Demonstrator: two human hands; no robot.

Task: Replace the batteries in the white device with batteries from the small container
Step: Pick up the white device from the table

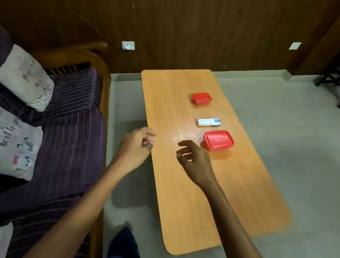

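Orange wood table (187, 198) under both hands. Left hand (136, 145) hovers at table edge, fingers loosely curled, holding nothing. Right hand (195, 161) apart from it, over tabletop, fingers loosely curled too, empty. 2 red-lidded boxes, lids on: bigger container (218, 140) just beyond right hand, untouched; small container (201, 98) farthest from hands. White device (208, 122) lies flat between these 2, beyond right hand. Purple sofa (67, 112) left of left hand.
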